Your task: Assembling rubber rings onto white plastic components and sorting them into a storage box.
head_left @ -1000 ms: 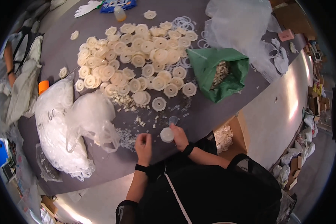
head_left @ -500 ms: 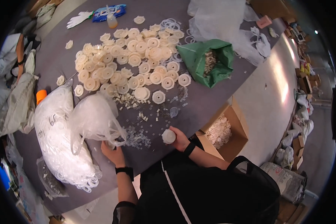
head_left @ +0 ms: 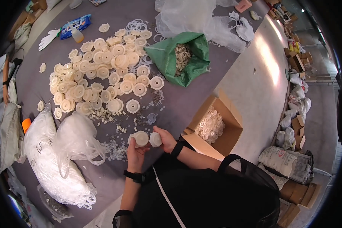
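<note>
The green bag [head_left: 164, 57] lies on the table [head_left: 106, 182] with its mouth gaping toward the right, and a mass of small beige-grey bits [head_left: 182, 57] fills the opening. Past the table's right edge, lower down, an open box [head_left: 231, 131] holds a heap of pale, round plastic pieces [head_left: 210, 125]. On the left, the white bag [head_left: 41, 148] is stuffed full, with white rings [head_left: 88, 201] showing at its near end. A clear bag [head_left: 78, 133] leans against it, crumpled; its contents cannot be made out. Below these, a small bag [head_left: 54, 203] holds something dark. The bottle [head_left: 78, 37] at the far left has amber liquid in it.

The left hand [head_left: 136, 155] is partly closed around a white cap [head_left: 141, 138], thumb along its left side and the other fingers curled beneath, so the cap sits above the fingertips. The right hand [head_left: 166, 140] pinches a smaller white piece [head_left: 155, 139] that sticks out to the left of its fingers. Cap and piece are side by side over the table's near edge; whether they touch is hard to tell. A clear disc [head_left: 151, 118] lies just beyond them, and tiny washers [head_left: 116, 151] are scattered to the left.
</note>
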Available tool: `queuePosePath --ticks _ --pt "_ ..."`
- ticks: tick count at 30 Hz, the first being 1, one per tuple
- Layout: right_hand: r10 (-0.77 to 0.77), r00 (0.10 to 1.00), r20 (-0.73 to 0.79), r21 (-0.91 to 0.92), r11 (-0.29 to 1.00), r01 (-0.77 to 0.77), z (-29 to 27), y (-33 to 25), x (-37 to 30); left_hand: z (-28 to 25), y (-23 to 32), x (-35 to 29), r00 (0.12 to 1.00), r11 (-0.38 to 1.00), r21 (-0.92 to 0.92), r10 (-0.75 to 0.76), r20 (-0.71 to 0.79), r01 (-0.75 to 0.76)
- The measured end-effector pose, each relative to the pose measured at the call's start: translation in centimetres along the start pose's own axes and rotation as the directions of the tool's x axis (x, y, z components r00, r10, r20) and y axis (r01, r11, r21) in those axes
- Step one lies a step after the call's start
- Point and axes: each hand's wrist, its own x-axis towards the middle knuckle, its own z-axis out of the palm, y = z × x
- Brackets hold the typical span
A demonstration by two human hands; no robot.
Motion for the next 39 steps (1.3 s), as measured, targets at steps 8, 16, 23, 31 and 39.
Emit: queuePosePath --ticks 8,16,23,31,39 --pt "-0.060 0.974 0.217 -0.332 0.934 0.132 -0.1 -2.4 -0.1 1.1 -1.3 1.2 0.962 0.874 0.467 0.228 -0.153 -0.133" --pt "0.135 0.978 0.156 -0.154 0.982 -0.111 -2.2 -3.2 1.6 0.8 -2.3 2.7 0.930 0.934 0.254 0.307 -0.203 -0.253" --pt "0.265 0.894 0.362 0.092 0.944 -0.317 -4.3 -3.3 3.0 -0.7 -1.9 4.1 0.852 0.747 0.641 0.442 -0.280 -0.177" --pt "0.056 0.985 0.161 0.143 0.987 -0.079 -2.8 -3.8 2.7 3.9 -2.0 1.9 0.933 0.693 0.704 0.338 -0.124 -0.158" --pt "-0.100 0.995 0.003 -0.043 0.994 0.100 -4.7 -5.7 2.2 5.4 -4.4 1.6 0.970 0.550 0.800 0.151 0.189 -0.242"
